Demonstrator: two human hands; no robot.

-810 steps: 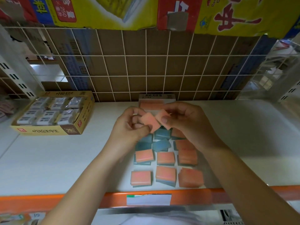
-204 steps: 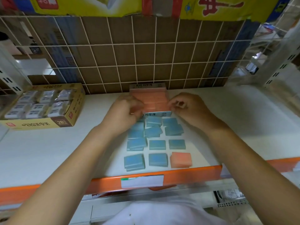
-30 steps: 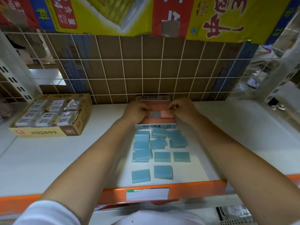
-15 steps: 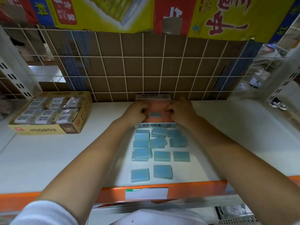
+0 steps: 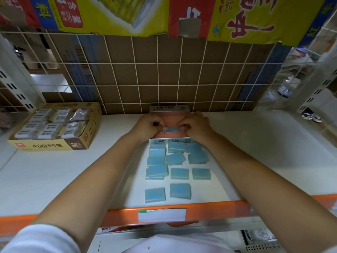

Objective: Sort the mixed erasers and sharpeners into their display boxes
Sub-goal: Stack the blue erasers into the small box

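A small white display box (image 5: pixel 169 140) with Korean lettering stands at the back middle of the shelf, filled with pink erasers (image 5: pixel 173 118). My left hand (image 5: pixel 148 126) and my right hand (image 5: pixel 196 125) reach into it from either side. Between their fingertips they pinch one blue eraser (image 5: pixel 171 129) lying over the pink ones. Several loose blue erasers (image 5: pixel 176 173) lie on the white shelf in front of the box, some overlapping.
A yellow cardboard box (image 5: pixel 54 145) of wrapped white erasers (image 5: pixel 51 121) sits at the left of the shelf. A wire grid with brown cardboard (image 5: pixel 164 79) backs the shelf. The shelf's orange front edge (image 5: pixel 209 209) carries a white label (image 5: pixel 162 214).
Over the last second both hands sank lower into the box and closed in on the blue eraser. The last loose pink eraser left the shelf within the past several seconds.
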